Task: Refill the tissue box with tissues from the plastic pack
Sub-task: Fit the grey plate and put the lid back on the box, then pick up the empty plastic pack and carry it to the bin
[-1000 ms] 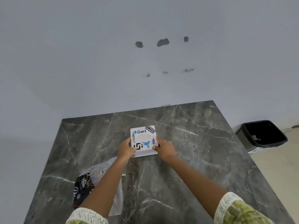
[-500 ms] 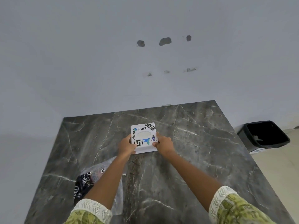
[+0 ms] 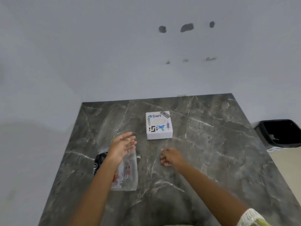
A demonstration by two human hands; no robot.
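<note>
Both hands have let go of the white square sticker-covered tissue box (image 3: 158,125), now alone at frame centre on the dark marble desk (image 3: 211,152); left hand (image 3: 121,146) spread wide above the clear plastic pack (image 3: 128,173) lower left, right hand (image 3: 170,156) loosely curled and empty, so the refill looks finished and clearing the pack seems next.
</note>
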